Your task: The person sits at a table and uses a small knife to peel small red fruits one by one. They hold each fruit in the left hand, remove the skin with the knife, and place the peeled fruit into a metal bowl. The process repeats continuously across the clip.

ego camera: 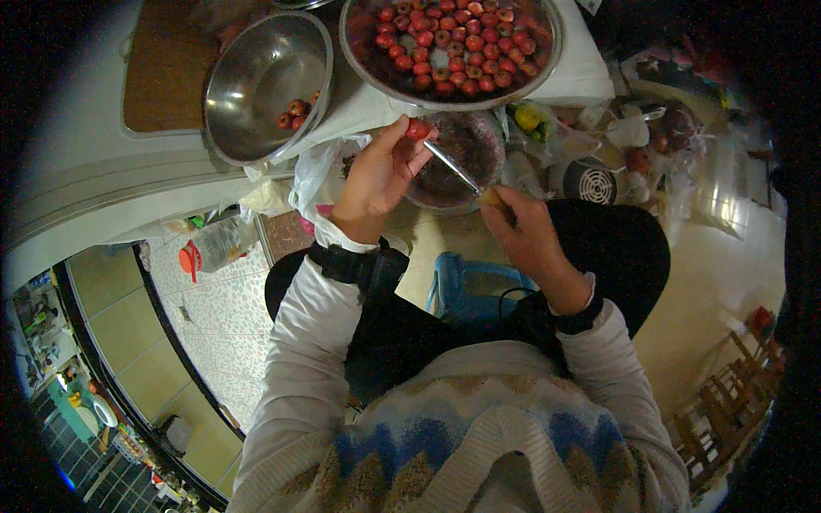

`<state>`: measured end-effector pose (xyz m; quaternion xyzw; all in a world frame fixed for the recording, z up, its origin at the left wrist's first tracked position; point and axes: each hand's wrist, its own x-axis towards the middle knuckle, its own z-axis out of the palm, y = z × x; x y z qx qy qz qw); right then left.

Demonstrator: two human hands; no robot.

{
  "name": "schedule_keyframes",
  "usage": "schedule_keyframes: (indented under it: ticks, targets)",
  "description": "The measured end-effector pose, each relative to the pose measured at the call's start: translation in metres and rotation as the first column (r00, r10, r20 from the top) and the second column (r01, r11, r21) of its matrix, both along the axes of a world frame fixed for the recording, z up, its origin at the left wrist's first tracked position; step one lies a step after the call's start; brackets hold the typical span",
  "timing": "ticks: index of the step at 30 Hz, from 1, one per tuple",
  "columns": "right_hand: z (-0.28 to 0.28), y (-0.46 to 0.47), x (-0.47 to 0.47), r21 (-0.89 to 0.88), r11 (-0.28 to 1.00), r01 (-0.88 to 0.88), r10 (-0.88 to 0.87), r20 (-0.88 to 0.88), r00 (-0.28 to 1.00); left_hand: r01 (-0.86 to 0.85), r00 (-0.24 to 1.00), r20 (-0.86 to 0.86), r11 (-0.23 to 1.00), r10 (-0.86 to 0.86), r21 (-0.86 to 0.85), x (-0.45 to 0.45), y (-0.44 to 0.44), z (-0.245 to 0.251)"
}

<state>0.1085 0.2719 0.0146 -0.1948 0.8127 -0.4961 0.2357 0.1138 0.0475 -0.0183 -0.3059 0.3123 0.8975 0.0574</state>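
Between the fingertips of my left hand (381, 173) is a small red fruit, like a hawthorn berry (419, 129). My right hand (523, 227) grips the light-coloured handle of a slim metal tool (452, 167), possibly a corer; its shaft points up and left, its tip close to the fruit. Beyond my hands, a wide metal basin (449, 104) holds many red fruits lying in what looks like water. To its left a tilted steel bowl (256, 83) contains several of the same fruits (298, 108). Below my hands is a round container (478, 144) with dark contents.
A white cloth (580, 70) lies under the basin at the table edge. Plastic bags and a black round-grilled appliance (590, 181) are at the right. A blue plastic stool (468, 282) stands between my knees. A clear bottle with a red cap (221, 247) is on the left.
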Motion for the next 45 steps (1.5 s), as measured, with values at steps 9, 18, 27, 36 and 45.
schedule_keyframes:
  ticks: [9, 18, 27, 36, 45]
  targets:
    - [0.003, -0.003, 0.002, -0.023, 1.0, -0.005, 0.006, 0.039, 0.999, -0.061, 0.998, -0.008, 0.998, 0.062, 0.013, 0.001, 0.003, -0.002]
    - [0.006, -0.003, 0.002, -0.011, 1.0, -0.028, 0.029, 0.046, 0.999, -0.103, 0.994, -0.042, 0.981, 0.098, -0.165, 0.002, 0.014, 0.007]
    - [0.009, -0.004, 0.001, -0.05, 0.999, -0.008, 0.012, 0.064, 0.998, -0.1, 0.99, -0.121, 0.948, 0.066, -0.304, 0.003, 0.017, 0.008]
    - [0.006, -0.001, 0.001, -0.072, 0.997, -0.033, 0.034, 0.012, 0.999, -0.125, 0.989, -0.12, 0.916, 0.085, -0.382, 0.002, 0.024, -0.003]
    - [0.005, 0.002, 0.0, -0.075, 0.997, -0.001, 0.026, 0.335, 0.942, -0.142, 0.978, -0.192, 0.922, 0.075, -0.36, 0.006, 0.028, -0.006]
